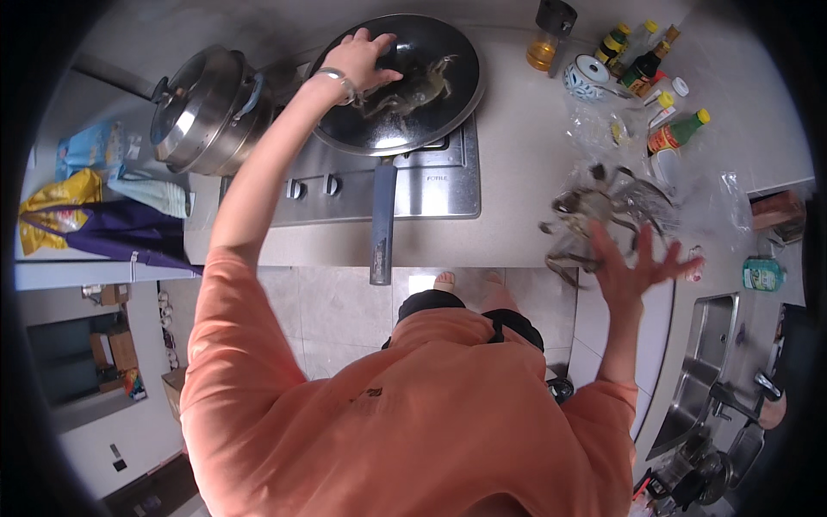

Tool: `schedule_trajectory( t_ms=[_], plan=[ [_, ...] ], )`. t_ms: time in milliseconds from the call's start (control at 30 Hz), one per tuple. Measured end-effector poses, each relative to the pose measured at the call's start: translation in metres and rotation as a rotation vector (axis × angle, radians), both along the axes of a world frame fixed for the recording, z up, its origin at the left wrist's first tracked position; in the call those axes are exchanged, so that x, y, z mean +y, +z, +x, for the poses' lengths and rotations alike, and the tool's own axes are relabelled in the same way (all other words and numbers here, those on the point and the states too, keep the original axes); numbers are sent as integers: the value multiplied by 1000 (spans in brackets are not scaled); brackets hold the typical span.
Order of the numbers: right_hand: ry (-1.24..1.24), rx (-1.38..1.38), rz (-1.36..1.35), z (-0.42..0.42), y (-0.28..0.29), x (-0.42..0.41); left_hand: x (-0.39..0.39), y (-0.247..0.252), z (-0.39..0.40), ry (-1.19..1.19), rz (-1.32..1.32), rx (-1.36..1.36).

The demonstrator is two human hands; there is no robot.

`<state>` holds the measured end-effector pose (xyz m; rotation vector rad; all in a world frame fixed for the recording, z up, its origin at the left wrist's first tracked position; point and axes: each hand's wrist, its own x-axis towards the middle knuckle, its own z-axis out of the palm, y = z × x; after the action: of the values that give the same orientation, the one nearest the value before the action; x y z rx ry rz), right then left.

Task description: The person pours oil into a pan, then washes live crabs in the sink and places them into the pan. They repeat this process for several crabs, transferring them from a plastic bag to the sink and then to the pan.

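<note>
My left hand (363,61) reaches over the dark wok (455,123) on the stove, its fingers spread around a dark, knob-like thing that it partly hides. Whether it grips this thing, or whether a glass lid covers the wok, I cannot tell. A crab (426,90) shows within the wok's rim, beside my left thumb, legs spread. Over the counter's front edge at the right, my right hand (627,265) has its fingers wide apart and holds nothing. Just beyond its fingertips is another crab (585,207), blurred, with its legs spread, by clear plastic (646,200).
The wok's handle (382,223) juts over the counter edge from the gas stove (446,187). A steel steamer pot (216,123) stands left of it. Sauce bottles (675,134) and a patterned jar (585,77) stand back right. A sink (704,355) lies at the right.
</note>
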<state>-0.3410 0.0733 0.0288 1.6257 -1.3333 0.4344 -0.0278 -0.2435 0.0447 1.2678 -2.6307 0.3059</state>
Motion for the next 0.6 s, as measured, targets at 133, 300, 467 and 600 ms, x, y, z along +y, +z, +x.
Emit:
schedule_trajectory(
  t_ms=[133,300,467,600],
  plan=[
    [150,-132,7,31,-13,-56,-54,-14,-17,69,231,79],
    [366,-436,120,66,-5,-112,-72,8,-6,-12,276,50],
    [506,-820,230,85,-1,-171,-93,88,23,-289,-11,-3],
    [587,-1290,413,115,-35,-237,-126,166,55,-183,-186,-300]
  ],
)
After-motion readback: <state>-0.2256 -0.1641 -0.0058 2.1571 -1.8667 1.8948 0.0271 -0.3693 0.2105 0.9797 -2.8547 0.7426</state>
